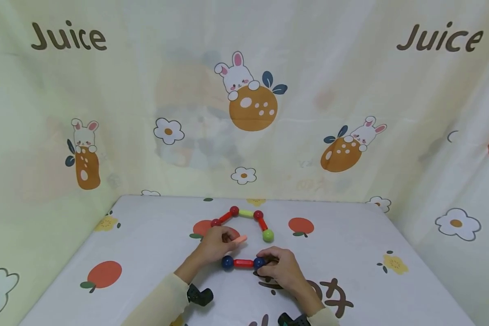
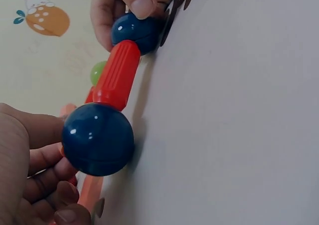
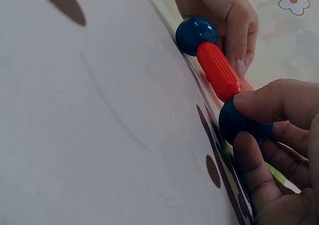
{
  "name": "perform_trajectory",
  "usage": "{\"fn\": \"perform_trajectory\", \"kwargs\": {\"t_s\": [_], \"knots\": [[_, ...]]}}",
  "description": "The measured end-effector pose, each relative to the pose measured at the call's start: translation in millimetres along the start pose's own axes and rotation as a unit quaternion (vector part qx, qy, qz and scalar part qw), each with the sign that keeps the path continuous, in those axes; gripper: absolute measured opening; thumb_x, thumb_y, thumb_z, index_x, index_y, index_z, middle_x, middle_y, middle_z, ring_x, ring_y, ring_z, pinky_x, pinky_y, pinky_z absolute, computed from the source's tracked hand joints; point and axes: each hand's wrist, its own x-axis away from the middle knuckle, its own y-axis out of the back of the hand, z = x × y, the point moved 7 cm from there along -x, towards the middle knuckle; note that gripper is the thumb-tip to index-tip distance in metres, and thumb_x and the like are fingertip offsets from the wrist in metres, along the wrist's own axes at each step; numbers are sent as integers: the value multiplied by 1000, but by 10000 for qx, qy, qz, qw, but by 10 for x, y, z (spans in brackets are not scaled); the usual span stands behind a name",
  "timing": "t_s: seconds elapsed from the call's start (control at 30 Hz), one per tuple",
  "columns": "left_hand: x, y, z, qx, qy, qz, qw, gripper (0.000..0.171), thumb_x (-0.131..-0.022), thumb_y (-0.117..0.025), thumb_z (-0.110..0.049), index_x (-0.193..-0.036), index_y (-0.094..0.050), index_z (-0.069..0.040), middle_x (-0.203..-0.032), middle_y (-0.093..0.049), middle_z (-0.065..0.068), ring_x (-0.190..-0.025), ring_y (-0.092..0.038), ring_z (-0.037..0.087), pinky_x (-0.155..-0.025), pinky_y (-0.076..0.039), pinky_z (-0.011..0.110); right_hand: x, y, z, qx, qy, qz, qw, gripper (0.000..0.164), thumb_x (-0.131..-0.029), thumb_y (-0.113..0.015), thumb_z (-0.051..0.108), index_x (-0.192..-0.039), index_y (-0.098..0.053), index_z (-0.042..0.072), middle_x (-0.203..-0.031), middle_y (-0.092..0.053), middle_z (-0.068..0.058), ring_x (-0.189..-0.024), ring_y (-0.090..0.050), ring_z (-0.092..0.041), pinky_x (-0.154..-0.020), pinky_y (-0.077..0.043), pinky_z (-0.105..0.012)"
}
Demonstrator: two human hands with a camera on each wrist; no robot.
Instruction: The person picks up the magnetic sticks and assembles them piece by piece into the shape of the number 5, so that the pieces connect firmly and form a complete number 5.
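My left hand pinches a salmon-orange rod at its fingertips, above the table. My right hand grips the dark blue ball at the right end of a red rod. At the rod's other end is a second blue ball, lying nearest to the left hand. Behind the hands lies an angled chain: red balls, red rods, a yellow-green rod and a light green ball at its right end. The left hand partly hides the chain's left end.
The pale tablecloth has printed fruit, flowers and dark lettering. A patterned curtain hangs behind the table and along both sides. Black wrist straps sit at the sleeve cuffs.
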Motion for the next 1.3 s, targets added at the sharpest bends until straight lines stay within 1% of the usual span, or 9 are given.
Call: {"fn": "perform_trajectory", "kwargs": {"t_s": [0.13,0.27,0.43,0.6,0.77,1.0,1.13,1.23,1.3], "knots": [[60,46,35,98,6,-110,9999,15,-87,-81,-31,-92,-73,-19,-82,-64,-1,-79,-58,20,-67,-52,32,-4,4,-3,104,72,-70,9999,32,-78,-83,5,-109,-76,8,-103,-69,-6,-90,-63,-21,-77,-57,-27],[129,92,65,238,108,-215,9994,18,-87,-81,-34,-92,-73,-19,-83,-63,0,-79,-58,20,-66,-52,31,-9,10,9,292,175,-136,9993,31,-81,-82,7,-111,-77,11,-108,-69,-4,-95,-61,-21,-80,-56,-27],[224,143,67,553,218,-323,9977,17,-88,-80,-29,-95,-72,-15,-85,-63,2,-80,-58,21,-66,-53,30,-9,22,27,483,242,-212,9983,33,-82,-83,9,-114,-77,14,-112,-70,-2,-102,-61,-23,-88,-56,-35],[302,170,57,820,184,-378,9957,17,-88,-80,-24,-97,-73,-11,-85,-63,4,-79,-57,21,-63,-53,29,-25,33,37,640,192,-343,9972,36,-80,-84,11,-115,-77,14,-113,-70,-2,-105,-61,-23,-92,-55,-43],[388,182,67,1069,69,-410,9934,16,-88,-80,-20,-96,-74,-7,-84,-65,3,-75,-57,19,-61,-51,28,-57,31,37,688,84,-479,9964,35,-79,-84,11,-113,-77,16,-116,-70,-3,-106,-60,-24,-94,-53,-45],[518,201,93,1177,157,-520,9916,18,-87,-81,-22,-96,-75,-7,-82,-65,1,-75,-56,18,-61,-47,25,-86,24,36,705,54,-473,9964,33,-81,-84,11,-113,-77,16,-119,-69,-4,-110,-59,-25,-97,-52,-48],[584,190,107,1167,237,-500,9916,19,-90,-77,-19,-103,-75,-5,-84,-65,1,-77,-56,18,-61,-48,25,-96,36,19,704,-4,-496,9963,34,-82,-83,12,-115,-77,16,-123,-68,-5,-116,-59,-27,-100,-50,-51],[631,170,128,1248,373,-423,9906,22,-92,-74,-18,-109,-74,-3,-82,-64,3,-72,-56,17,-59,-49,26,-105,44,3,696,-36,-504,9963,34,-83,-82,13,-116,-77,17,-125,-68,-6,-119,-59,-28,-101,-50,-52],[664,155,136,1343,454,-340,9893,22,-94,-72,-17,-110,-74,-2,-79,-63,4,-66,-56,16,-56,-48,26,-109,49,-3,693,-33,-504,9963,34,-83,-82,13,-117,-76,17,-125,-68,-6,-119,-58,-28,-101,-50,-52]]}}
